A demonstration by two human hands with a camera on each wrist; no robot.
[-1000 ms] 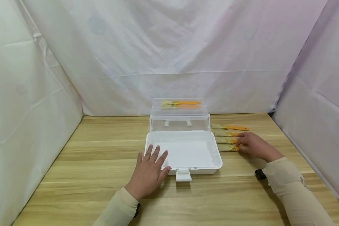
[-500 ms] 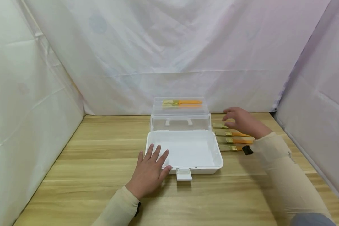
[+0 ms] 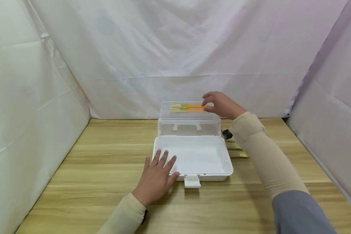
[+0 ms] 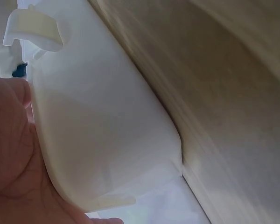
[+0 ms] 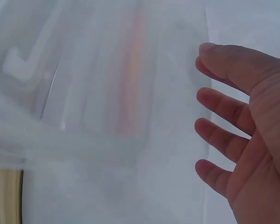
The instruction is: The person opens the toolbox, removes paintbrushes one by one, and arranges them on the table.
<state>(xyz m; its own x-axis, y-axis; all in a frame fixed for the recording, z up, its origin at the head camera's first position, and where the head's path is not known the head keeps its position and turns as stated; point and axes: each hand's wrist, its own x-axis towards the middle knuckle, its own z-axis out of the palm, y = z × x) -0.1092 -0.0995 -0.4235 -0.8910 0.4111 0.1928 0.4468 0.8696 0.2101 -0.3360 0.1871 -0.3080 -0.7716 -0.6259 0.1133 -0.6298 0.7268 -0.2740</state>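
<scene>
A white box (image 3: 213, 178) with a clear raised upper part (image 3: 167, 115) stands open on the table. My left hand (image 3: 155, 183) lies spread over its front left corner, palm against the rim in the left wrist view. Two paintbrushes (image 3: 193, 106) with orange handles and pale bristles lie side by side in the clear upper part. My right hand (image 3: 220, 105) is above the handle ends, fingers loosely bent. In the right wrist view its fingers (image 5: 219, 135) are apart with nothing between them, and an orange handle (image 5: 133, 79) shows blurred through the plastic.
More paintbrushes (image 3: 239, 155) lie on the wooden table (image 3: 117, 146) right of the box, partly hidden by my right sleeve (image 3: 269, 156). A white latch (image 3: 192, 182) hangs at the box's front. White cloth (image 3: 140, 58) surrounds the table at the back and sides.
My right hand has left the brushes on the table and moved up and left to the handles in the clear upper part. The left hand has stayed on the box.
</scene>
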